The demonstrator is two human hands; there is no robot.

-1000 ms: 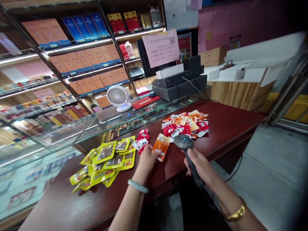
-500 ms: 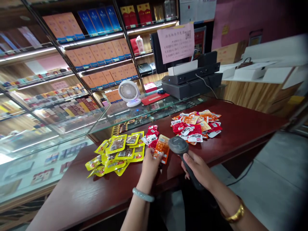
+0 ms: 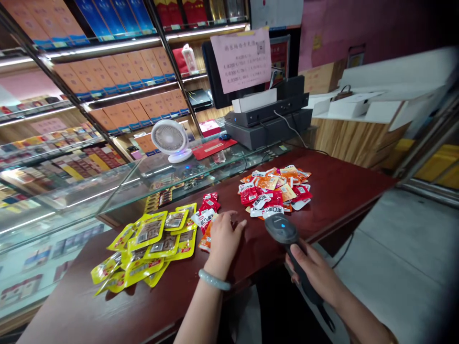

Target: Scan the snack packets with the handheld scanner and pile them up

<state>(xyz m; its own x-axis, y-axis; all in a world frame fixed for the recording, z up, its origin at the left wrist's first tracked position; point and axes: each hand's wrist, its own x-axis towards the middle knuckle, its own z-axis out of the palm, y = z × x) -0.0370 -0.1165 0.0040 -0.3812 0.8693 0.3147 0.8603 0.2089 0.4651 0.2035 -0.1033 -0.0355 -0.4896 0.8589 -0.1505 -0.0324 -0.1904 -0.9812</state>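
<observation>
My left hand (image 3: 226, 239) is over the table with thumb and fingers apart, holding nothing. Partly hidden behind it, an orange snack packet (image 3: 205, 241) lies beside a few red and white packets (image 3: 209, 204). My right hand (image 3: 311, 267) grips the handle of a dark barcode scanner (image 3: 282, 230), whose head shows a small blue light. Left of my left hand spreads a pile of yellow snack packets (image 3: 149, 248). Beyond the scanner lies a heap of red, white and orange packets (image 3: 274, 191).
The dark red table (image 3: 344, 177) borders a glass counter (image 3: 125, 184). On the counter stand a white fan (image 3: 171, 139), a red mat (image 3: 214, 149) and a cash register (image 3: 267, 126) with a cable. Shelves of boxes (image 3: 132, 71) line the back.
My left hand has let go of the orange packet, which now lies by the red ones, and its fingers have spread. The scanner has moved right, away from it. The view has shifted right.
</observation>
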